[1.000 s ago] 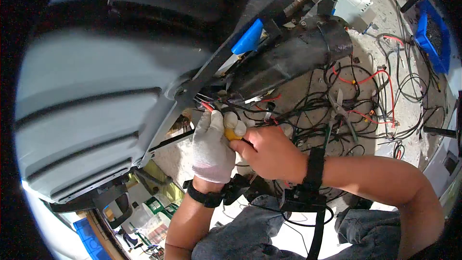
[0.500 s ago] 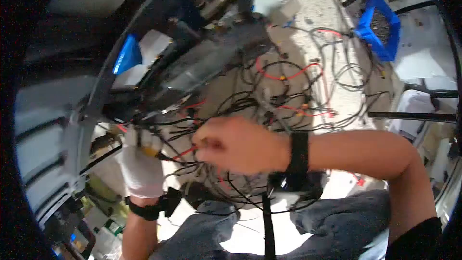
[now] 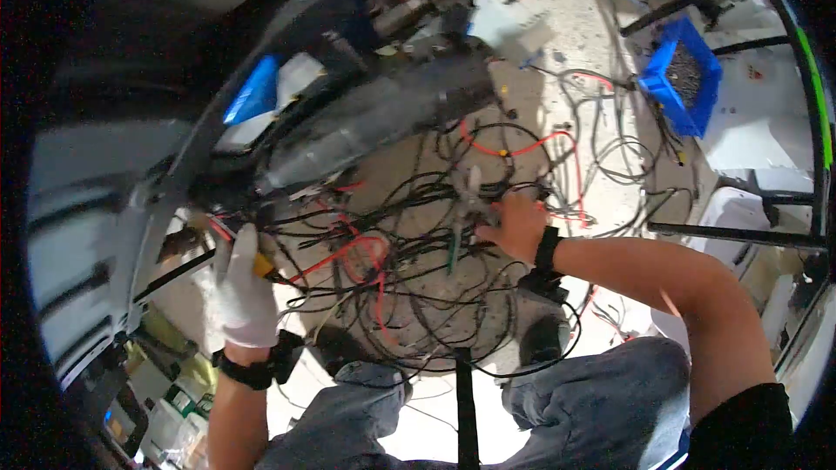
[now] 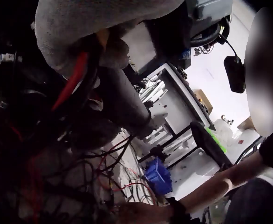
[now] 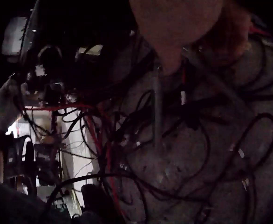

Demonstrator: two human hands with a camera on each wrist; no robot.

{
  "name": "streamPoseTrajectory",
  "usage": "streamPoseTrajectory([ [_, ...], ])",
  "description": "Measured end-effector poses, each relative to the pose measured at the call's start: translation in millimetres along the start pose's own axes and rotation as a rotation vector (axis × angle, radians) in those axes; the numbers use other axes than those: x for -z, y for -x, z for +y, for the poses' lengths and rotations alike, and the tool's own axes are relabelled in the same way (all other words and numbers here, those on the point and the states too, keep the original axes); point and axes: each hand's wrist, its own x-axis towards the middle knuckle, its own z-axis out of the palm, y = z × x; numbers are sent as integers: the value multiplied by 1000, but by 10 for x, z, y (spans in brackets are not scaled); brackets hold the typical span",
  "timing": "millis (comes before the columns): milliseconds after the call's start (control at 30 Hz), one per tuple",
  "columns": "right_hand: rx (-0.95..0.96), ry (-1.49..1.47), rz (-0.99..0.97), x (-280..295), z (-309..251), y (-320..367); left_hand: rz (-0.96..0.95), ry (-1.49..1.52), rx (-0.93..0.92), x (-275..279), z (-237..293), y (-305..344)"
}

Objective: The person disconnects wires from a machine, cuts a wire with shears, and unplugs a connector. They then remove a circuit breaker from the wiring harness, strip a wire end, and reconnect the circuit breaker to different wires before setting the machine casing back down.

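Observation:
In the head view my white-gloved left hand [image 3: 246, 296] grips cables beside the grey panel; a red piece [image 3: 220, 228] shows above the fingers and a yellow piece [image 3: 262, 265] beside them. The left wrist view has the glove [image 4: 94, 23] round a black cable and a red one [image 4: 72, 80]. My bare right hand [image 3: 521, 228] reaches down over green-handled pliers [image 3: 457, 231] among black wires, thumb apart from the other fingers. In the right wrist view the thumb of that hand [image 5: 178, 28] is at the spread pliers [image 5: 157, 109]; its other fingertips are hidden.
Tangled black and red wires [image 3: 361, 248] cover the floor between the hands. A long black housing [image 3: 383, 117] lies behind them. The grey panel [image 3: 74, 252] stands at far left. A blue bin [image 3: 684, 78] and a black metal frame [image 3: 740, 235] are on the right.
My right hand has left the left hand's side and moved right to the pliers. The left hand keeps its grip on the cables. The head view has shifted to the right.

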Motion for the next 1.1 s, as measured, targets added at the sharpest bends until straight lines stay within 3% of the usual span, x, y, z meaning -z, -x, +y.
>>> streamPoseTrajectory([
  [33, -4, 31, -70, 17, -30, -33, 58, -42, -97, -45, -8, -30],
  [133, -83, 58, -256, 96, -25, -84, -71, 12, 62, 125, -12, 43],
  [200, 15, -3, -223, 208, -73, -27, -153, 148, 204, 344, -60, 18],
  [267, 91, 6, -249, 165, -9, -32, -253, 75, -30, 397, -76, 50],
  [300, 69, -84, -389, 303, -80, -72, -253, 362, 121, 413, -69, 73],
  [400, -5, -179, -280, 311, 95, -95, -380, 511, 157, 448, -22, 114],
  [433, 243, -99, -95, 341, 202, -122, -260, 386, 147, 366, 85, 193],
  [467, 247, -89, -92, 386, 300, -154, -257, 396, 142, 348, 84, 215],
  [533, -47, -481, -278, 512, 368, -241, -132, 148, 59, 347, 34, 238],
  [600, 4, -471, -286, 636, 604, -337, -106, 84, 104, 385, 1, 228],
  [667, 98, -457, -305, 741, 757, -452, 13, -146, 38, 330, -47, 248],
  [700, -104, -448, -348, 1141, 388, -310, 9, -290, 11, 359, -109, 231],
  [733, -93, -451, -344, 1159, 438, -309, 6, -204, -40, 347, -180, 230],
  [800, 21, -252, -249, 1216, 711, -279, 0, -441, -195, 384, -144, 314],
  [867, 113, -286, -194, 1368, 856, -168, -10, -604, -235, 523, -207, 321],
  [933, 84, -196, -164, 1536, 976, -65, -11, -769, -278, 589, -46, 328],
  [1000, -87, -222, -165, 1816, 943, 66, -151, -1027, 11, 597, 326, 400],
  [1033, -46, -167, -152, 1937, 958, 113, -126, -1038, -19, 586, 425, 448],
  [1067, 68, -238, 23, 1851, 1176, 160, -126, -1036, -25, 649, 436, 444],
  [1100, 26, -216, -6, 2010, 1082, 225, -188, -991, -35, 762, 416, 412],
])
